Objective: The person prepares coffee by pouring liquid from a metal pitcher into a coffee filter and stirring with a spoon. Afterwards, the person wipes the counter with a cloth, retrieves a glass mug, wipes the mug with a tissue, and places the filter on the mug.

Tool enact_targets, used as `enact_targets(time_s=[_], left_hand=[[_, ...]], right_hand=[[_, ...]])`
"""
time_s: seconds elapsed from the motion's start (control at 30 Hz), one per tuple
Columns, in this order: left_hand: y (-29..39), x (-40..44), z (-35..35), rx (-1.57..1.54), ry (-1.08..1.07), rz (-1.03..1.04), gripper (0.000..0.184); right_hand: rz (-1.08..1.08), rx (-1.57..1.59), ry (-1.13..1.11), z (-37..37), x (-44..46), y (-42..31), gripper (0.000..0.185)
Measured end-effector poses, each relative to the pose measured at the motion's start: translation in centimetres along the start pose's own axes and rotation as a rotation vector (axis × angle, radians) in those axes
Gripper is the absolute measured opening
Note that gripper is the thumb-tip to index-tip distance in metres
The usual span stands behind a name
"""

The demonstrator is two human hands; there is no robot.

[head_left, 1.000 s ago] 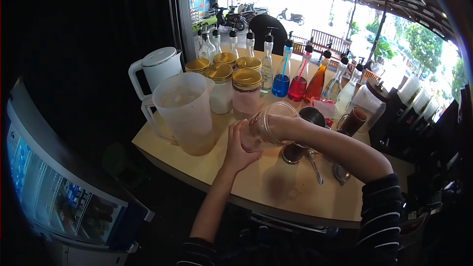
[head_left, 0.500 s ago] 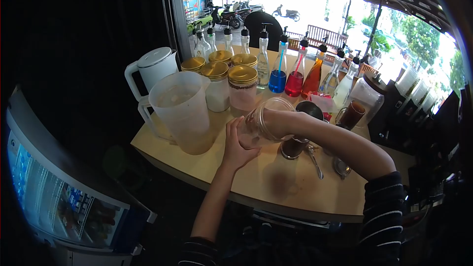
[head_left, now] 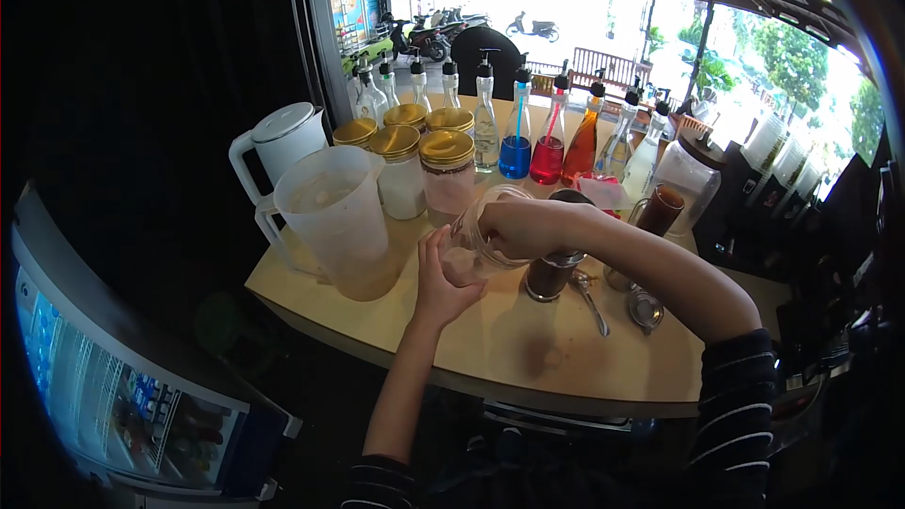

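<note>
My left hand point(head_left: 441, 290) is wrapped round the lower end of a clear wide-mouthed jar point(head_left: 462, 266), which lies tilted with its mouth toward the right. Through that mouth reaches my right hand point(head_left: 509, 229); its fingers are inside the jar and blurred by the wall, so their grip is hidden. Just right of the jar stands a metal-rimmed glass vessel with dark brown liquid point(head_left: 550, 278), partly covered by my right forearm. Beside it lie a spoon point(head_left: 594, 309) and a small round metal piece point(head_left: 646, 309).
Left on the wooden counter point(head_left: 509, 368) stand a frosted pitcher point(head_left: 335, 226) and a white jug point(head_left: 283, 141). Gold-lidded jars point(head_left: 448, 174) and several pump bottles point(head_left: 516, 155) line the back. A glass mug of brown drink point(head_left: 663, 212) is at right.
The view has shifted slightly, so the counter things appear a little further left. My right hand remains in the jar, and my left hand still holds it.
</note>
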State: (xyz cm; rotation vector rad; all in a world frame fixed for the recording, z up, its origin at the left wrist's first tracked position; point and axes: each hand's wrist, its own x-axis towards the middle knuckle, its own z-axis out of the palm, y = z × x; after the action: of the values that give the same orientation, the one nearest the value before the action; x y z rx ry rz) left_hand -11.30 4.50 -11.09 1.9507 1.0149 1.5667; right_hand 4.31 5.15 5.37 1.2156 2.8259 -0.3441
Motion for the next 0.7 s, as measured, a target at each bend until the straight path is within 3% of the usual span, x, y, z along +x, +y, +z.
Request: enact_targets(time_s=[0.13, 0.43, 0.7], left_hand=[[-0.5, -0.1, 0.1, -0.013, 0.012, 0.006, 0.096], [-0.4, -0.2, 0.0, 0.025, 0.001, -0.024, 0.095], [-1.0, -0.3, 0.2, 0.023, 0.017, -0.091, 0.091]], right_hand=[[-0.1, -0.001, 0.062, -0.6, -0.8, 0.1, 0.026], [0.036, 0.15, 0.063, -3.5, -3.7, -1.3, 0.023], [-0.095, 0.34, 0.148, -3.7, -5.5, 1.5, 0.023]])
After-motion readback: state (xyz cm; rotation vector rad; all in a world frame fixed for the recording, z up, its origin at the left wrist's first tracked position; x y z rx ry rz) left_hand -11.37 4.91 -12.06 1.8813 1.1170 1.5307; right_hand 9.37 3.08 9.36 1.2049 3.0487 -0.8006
